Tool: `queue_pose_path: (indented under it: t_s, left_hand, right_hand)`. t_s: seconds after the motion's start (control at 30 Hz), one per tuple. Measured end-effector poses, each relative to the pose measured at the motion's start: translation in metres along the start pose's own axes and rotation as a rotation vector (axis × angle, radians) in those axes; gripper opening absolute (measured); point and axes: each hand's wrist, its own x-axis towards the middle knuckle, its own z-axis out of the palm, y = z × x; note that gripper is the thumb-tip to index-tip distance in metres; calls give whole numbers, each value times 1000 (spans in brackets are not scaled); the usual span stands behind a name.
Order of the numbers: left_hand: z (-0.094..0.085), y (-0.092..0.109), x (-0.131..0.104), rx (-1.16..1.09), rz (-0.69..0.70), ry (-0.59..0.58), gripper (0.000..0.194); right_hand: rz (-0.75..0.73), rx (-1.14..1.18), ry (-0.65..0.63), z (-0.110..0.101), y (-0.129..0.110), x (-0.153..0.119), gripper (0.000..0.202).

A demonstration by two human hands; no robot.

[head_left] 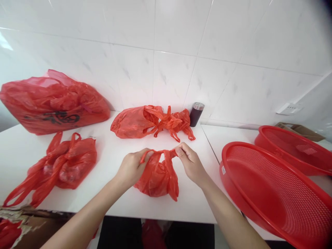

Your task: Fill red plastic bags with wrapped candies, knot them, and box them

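In the middle of the white table, near its front edge, a filled red plastic bag (pixel 155 180) rests upright. Its handles are pulled up and stretched sideways between my two hands. My left hand (pixel 133 167) grips the bag's handle at the left, thumb on top. At the right, my right hand (pixel 190 162) pinches the other handle end between thumb and fingers. A small gap shows between the handles above the bag's body. What lies inside the bag is hidden by the plastic.
Red bags (pixel 77 162) lie at the left, with a large red bag (pixel 64 107) behind them. More red bags (pixel 135 122) and a dark flask (pixel 196 114) stand by the tiled wall. Red plastic baskets (pixel 267 193) occupy the right side. A torn cardboard box (pixel 38 228) sits below at left.
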Motion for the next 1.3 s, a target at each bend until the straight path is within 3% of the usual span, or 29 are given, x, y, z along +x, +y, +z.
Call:
queue_pose_path:
  t_s: [0.13,0.2,0.27,0.37,0.43,0.53,0.67,0.93,1.17,1.3]
  left_hand:
    - [-4,-50,-32,-149,-238,-9,41]
    - [-1,-65,-41,-166,-347,-6,44]
    - [6,-67,-39,-135,-381,92,44]
    - [27,-54,-25,-42,-263,225,41]
    - [46,-45,-14,8,-196,202,37]
    - [68,-42,-2,87,-213,121,32]
    - [74,-55,11,200,-278,38,29]
    - [68,-82,34,452,-388,-84,35]
    - [77,-89,20,588,-334,-90,29]
    - [70,-92,3,596,-299,-58,29]
  right_hand:
    - [188,-134,106,-15,61,-10,34]
    - [251,-144,117,-14,79,-11,35]
    - [261,-148,147,-3,81,-9,35]
    - [268,-275,202,28,66,-8,34]
    - [241,-414,201,51,57,-10,33]
    - [190,-618,143,73,58,-12,28]
    - [182,-788,88,68,75,-7,31]
    - [276,-873,108,50,106,1,27]
    - [264,-943,69,54,112,-2,22]
    - [206,-926,71,53,113,-7,22]
